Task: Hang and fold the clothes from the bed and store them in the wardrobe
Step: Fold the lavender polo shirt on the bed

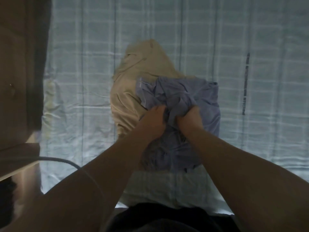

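Two garments on the bed (217,47), head view only: a crumpled blue shirt (197,101) near centre, and a beige garment (133,81) just left and far of it, the shirt overlapping the beige one's right edge. Left hand (153,122) and right hand (189,118) sit side by side on the middle of the blue shirt, both clenched into bunched folds of its fabric; fingertips are buried in the cloth. Bare forearms come in from the near edge. Bed cover is a pale blue-white check with thin dark vertical lines, wrinkled at left near the edge; a dark strip with lettering (245,84) runs vertically on the right, text too blurred to read. A pale pillow or folded cover (150,190) lies at the near edge under the arms. Brown wooden furniture (20,72) fills the left side, with a lower ledge (18,158) near left. A dark cable (63,160) curves from that ledge toward the left forearm. Dark clothing (167,218) on the person shows at the bottom. Lighting is dim, frame soft.
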A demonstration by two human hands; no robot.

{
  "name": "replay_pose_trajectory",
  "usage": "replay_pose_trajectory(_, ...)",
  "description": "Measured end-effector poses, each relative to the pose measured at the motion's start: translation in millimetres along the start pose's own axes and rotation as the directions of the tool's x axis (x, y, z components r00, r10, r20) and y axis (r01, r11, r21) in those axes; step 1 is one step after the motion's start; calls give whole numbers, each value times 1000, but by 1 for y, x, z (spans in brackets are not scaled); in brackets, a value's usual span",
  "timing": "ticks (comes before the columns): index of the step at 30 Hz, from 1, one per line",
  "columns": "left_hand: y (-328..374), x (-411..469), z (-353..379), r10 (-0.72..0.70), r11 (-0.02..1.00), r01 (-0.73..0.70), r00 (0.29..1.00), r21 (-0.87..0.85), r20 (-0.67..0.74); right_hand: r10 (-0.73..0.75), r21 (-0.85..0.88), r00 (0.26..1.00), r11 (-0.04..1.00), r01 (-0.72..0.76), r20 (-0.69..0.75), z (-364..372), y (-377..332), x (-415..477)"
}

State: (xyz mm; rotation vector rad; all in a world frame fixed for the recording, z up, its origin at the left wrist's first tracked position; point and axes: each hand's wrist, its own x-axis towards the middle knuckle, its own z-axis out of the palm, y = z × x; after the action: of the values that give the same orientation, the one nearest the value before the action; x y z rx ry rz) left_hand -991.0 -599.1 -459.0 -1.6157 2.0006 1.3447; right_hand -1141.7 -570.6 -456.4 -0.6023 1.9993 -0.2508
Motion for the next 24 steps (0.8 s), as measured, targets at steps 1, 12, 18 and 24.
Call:
replay_pose_trajectory(1,2,9,-3,6,1000,-6,1000,-7,4,25,27,999,999,-24,-24,4,2,3)
replay_pose_trajectory(12,46,-27,-12,-188,933,90,948,-349,-258,-312,-21,934,949,313,-172,-17,21,-40)
replay_pose_trajectory(18,75,-79,-6,-137,818,161,987,-552,85,-527,-158,794,850,503,-305,-32,32,-95)
replay_pose_trajectory(24,107,-132,-14,-111,618,34,993,-786,-44,-670,-22,728,738,675,-146,-57,32,-159)
